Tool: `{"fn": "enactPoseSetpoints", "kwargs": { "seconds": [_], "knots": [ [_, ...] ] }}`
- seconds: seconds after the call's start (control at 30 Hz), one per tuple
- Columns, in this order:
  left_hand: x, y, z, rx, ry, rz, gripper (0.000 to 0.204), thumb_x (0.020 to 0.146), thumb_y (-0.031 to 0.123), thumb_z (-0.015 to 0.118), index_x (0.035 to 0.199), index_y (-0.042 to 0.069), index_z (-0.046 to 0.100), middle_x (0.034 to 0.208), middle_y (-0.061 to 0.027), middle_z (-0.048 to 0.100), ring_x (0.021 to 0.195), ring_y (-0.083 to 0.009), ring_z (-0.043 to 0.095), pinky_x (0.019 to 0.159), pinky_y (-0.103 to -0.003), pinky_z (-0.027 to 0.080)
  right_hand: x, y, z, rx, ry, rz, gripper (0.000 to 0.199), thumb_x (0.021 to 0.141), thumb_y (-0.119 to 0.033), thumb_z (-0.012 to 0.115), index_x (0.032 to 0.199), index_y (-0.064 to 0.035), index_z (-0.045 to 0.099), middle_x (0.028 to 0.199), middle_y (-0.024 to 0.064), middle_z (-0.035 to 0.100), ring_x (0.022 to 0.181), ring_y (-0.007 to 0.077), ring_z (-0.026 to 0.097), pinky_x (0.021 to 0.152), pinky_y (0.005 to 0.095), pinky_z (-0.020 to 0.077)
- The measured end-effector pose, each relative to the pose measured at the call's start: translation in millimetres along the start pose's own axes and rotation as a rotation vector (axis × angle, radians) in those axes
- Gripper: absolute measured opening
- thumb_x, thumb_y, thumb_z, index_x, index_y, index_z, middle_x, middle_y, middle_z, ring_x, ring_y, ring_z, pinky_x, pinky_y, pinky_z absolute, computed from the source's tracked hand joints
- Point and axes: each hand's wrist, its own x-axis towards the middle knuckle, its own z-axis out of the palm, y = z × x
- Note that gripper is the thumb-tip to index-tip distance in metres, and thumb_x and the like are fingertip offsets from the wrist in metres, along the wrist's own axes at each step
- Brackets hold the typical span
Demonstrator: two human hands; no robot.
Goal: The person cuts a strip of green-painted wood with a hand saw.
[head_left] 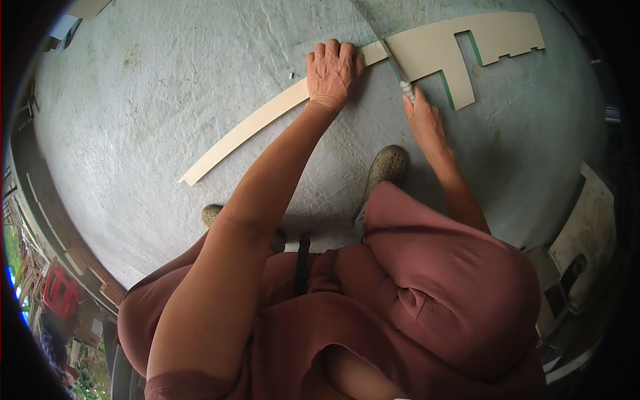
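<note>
A long cream board (427,55) with green cut edges lies flat on the grey floor. Its left part is a narrow curved strip; its right part is wide, with notches. My left hand (331,72) presses on the strip, fingers bent over its far edge and closed on it. Wrapped round a whitish bound handle, my right hand (425,123) holds a long thin blade (392,57). The blade crosses the board where the strip meets the wide part. Whether it is a knife or a saw I cannot tell.
My shoes, one a perforated clog (388,167), stand on the concrete floor (153,100) close to the board. A small bit (291,76) lies beside the strip. At the right stands a pale worn panel (587,213); a red plastic item (60,290) is at the far left.
</note>
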Motion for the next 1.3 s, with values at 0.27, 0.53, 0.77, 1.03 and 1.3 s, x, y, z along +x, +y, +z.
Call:
{"fn": "enactPoseSetpoints", "kwargs": {
  "seconds": [0.27, 0.53, 0.77, 1.03, 1.3],
  "knots": [
    [0, 6, -2, -0.003, -0.004, 0.008, 0.019, 0.080, 0.029, 0.058, 0.089, 0.012, 0.057, 0.087, -0.0085, 0.053, 0.085, -0.0270, 0.050, 0.074, -0.038, 0.038, -66, 30, -5, -0.006, -0.033, 0.191, 0.029, 0.091, -0.028, 0.048, 0.107, -0.0035, 0.049, 0.084, 0.0267, 0.060, 0.080, 0.0457, 0.056, 0.069, 0.0521, 0.0443],
    [-1, -1, 0, -0.005, 0.007, -0.011, 0.020, 0.080, 0.029, 0.058, 0.089, 0.012, 0.057, 0.088, -0.0084, 0.053, 0.086, -0.0270, 0.050, 0.075, -0.038, 0.038, -11, 2, -1, -0.038, 0.022, -0.010, 0.030, 0.091, -0.027, 0.048, 0.108, -0.0023, 0.049, 0.081, 0.0250, 0.061, 0.079, 0.0446, 0.057, 0.068, 0.0509, 0.0451],
    [0, 6, -1, 0.001, 0.009, 0.010, 0.018, 0.080, 0.028, 0.058, 0.089, 0.012, 0.057, 0.087, -0.0079, 0.053, 0.085, -0.0268, 0.051, 0.074, -0.038, 0.039, -60, 30, -2, -0.022, -0.006, 0.167, 0.031, 0.091, -0.028, 0.047, 0.108, -0.0020, 0.049, 0.079, 0.0253, 0.061, 0.080, 0.0449, 0.057, 0.068, 0.0510, 0.0452],
    [-3, -2, 1, -0.004, 0.013, -0.011, 0.019, 0.079, 0.028, 0.059, 0.089, 0.012, 0.057, 0.087, -0.0077, 0.053, 0.085, -0.0267, 0.050, 0.074, -0.038, 0.039, -9, 9, 8, -0.031, 0.054, -0.026, 0.031, 0.091, -0.028, 0.047, 0.109, -0.0031, 0.049, 0.081, 0.0265, 0.060, 0.079, 0.0458, 0.057, 0.067, 0.0513, 0.0453],
    [0, 6, 0, 0.007, -0.010, 0.006, 0.020, 0.080, 0.029, 0.058, 0.090, 0.012, 0.057, 0.088, -0.0079, 0.053, 0.086, -0.0269, 0.051, 0.075, -0.039, 0.039, -50, 35, 11, 0.002, 0.049, 0.097, 0.034, 0.090, -0.027, 0.049, 0.110, -0.0002, 0.049, 0.082, 0.0261, 0.061, 0.077, 0.0450, 0.058, 0.066, 0.0503, 0.0459]
  ]
}}
